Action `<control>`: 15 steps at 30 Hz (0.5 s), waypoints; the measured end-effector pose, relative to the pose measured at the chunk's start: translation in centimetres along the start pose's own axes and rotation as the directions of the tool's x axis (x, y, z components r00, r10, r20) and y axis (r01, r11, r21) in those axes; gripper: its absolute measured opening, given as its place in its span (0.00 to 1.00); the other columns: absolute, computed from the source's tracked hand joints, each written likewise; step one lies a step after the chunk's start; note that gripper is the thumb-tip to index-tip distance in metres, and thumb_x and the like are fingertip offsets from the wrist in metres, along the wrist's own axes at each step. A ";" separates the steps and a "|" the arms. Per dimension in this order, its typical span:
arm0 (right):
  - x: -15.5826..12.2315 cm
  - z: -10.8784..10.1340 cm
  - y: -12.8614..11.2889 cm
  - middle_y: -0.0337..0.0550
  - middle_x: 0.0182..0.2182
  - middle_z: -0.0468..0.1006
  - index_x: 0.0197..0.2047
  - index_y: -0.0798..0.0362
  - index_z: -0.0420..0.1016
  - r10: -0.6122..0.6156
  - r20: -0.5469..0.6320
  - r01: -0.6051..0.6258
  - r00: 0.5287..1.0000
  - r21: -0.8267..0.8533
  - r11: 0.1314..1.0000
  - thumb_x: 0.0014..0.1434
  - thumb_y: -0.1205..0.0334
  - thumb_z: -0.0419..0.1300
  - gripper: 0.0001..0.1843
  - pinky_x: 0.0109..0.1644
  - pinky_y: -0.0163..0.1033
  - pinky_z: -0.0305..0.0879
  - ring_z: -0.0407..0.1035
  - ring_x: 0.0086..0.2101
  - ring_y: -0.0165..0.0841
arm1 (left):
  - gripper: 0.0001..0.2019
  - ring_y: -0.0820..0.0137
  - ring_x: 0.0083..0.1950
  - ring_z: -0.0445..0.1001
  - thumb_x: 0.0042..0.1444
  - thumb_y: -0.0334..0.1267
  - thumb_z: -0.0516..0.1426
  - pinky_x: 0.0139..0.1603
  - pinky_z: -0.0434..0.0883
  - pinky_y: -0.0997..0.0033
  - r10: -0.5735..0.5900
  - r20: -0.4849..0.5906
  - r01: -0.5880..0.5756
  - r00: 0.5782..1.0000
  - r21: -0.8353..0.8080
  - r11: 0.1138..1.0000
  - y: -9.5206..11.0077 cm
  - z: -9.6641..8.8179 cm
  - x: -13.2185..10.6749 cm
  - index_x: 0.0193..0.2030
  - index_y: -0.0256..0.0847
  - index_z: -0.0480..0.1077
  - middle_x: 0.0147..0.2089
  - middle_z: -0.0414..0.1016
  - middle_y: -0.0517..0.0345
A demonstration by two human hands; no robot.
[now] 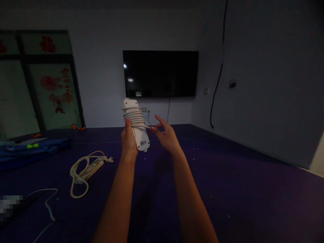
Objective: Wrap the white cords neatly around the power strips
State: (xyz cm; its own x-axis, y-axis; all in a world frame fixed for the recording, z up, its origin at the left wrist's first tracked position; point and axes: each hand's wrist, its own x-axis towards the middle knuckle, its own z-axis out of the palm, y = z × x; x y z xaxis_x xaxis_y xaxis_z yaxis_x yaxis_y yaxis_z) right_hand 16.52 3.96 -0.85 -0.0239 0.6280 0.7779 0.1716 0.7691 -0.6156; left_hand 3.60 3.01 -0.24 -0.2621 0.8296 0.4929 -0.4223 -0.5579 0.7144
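In front of me a white power strip (141, 137) is held up, its back side with small screws and a label facing me. Its cord (134, 115) is wrapped in several turns around the upper and middle part. My left hand (128, 140) grips the strip from the left, thumb pressed over the cord turns. To the right, my right hand (165, 136) pinches a stretch of the cord near the strip between thumb and a finger, with its index finger pointing outward. The plug end of this cord cannot be made out.
On the dark blue floor (243, 189) at left lies another power strip (93, 169) with a loosely looped cord. A thin white cable (49, 207) runs nearer me. Blue fabric (50, 148) lies farther left. A television (160, 74) hangs on the far wall; a black cable (218, 82) dangles at right.
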 end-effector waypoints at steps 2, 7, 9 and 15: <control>0.1 0.1 0.0 0.37 0.31 0.67 0.61 0.49 0.61 -0.009 -0.057 0.010 0.998 0.004 1.000 0.53 0.52 0.60 0.33 0.22 0.30 0.54 0.51 0.19 0.21 | 0.33 0.64 0.28 0.77 0.48 0.65 0.49 0.27 0.72 0.69 -0.091 0.094 0.096 0.991 -0.043 0.994 0.2 0.3 -0.2 0.45 0.36 0.72 0.26 0.76 0.50; 0.2 -0.6 0.3 0.42 0.36 0.71 0.61 0.47 0.61 -0.018 -0.097 0.024 0.995 0.061 0.998 0.51 0.51 0.61 0.34 0.25 0.33 0.61 0.62 0.25 0.25 | 0.35 0.60 0.31 0.78 0.48 0.67 0.48 0.26 0.73 0.67 -0.235 0.319 0.269 0.918 -0.067 0.961 0.8 0.7 -0.7 0.47 0.36 0.71 0.27 0.77 0.48; 0.2 -0.7 0.2 0.45 0.39 0.73 0.61 0.47 0.61 -0.021 -0.070 0.028 0.997 0.104 0.994 0.51 0.51 0.61 0.35 0.29 0.35 0.65 0.66 0.29 0.28 | 0.37 0.59 0.31 0.78 0.48 0.67 0.46 0.24 0.72 0.66 -0.268 0.379 0.309 0.886 -0.051 0.950 1.1 0.5 -0.8 0.47 0.36 0.72 0.26 0.76 0.47; 0.0 0.0 -0.5 0.44 0.36 0.75 0.64 0.46 0.55 0.026 0.174 -0.081 0.984 0.320 0.944 0.53 0.47 0.58 0.37 0.26 0.35 0.66 0.65 0.25 0.26 | 0.37 0.58 0.30 0.77 0.49 0.67 0.46 0.24 0.73 0.64 -0.278 0.447 0.336 0.850 -0.053 0.940 1.7 0.0 -0.9 0.49 0.35 0.71 0.26 0.76 0.47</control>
State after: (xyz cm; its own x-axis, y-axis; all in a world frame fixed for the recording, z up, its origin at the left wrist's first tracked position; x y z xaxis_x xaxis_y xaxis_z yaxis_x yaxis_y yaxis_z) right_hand 16.46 3.59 -0.58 -0.1905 0.6586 0.7280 -0.1510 0.7131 -0.6846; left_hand 3.15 1.31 0.50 0.2824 0.8512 0.4424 -0.5314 -0.2452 0.8109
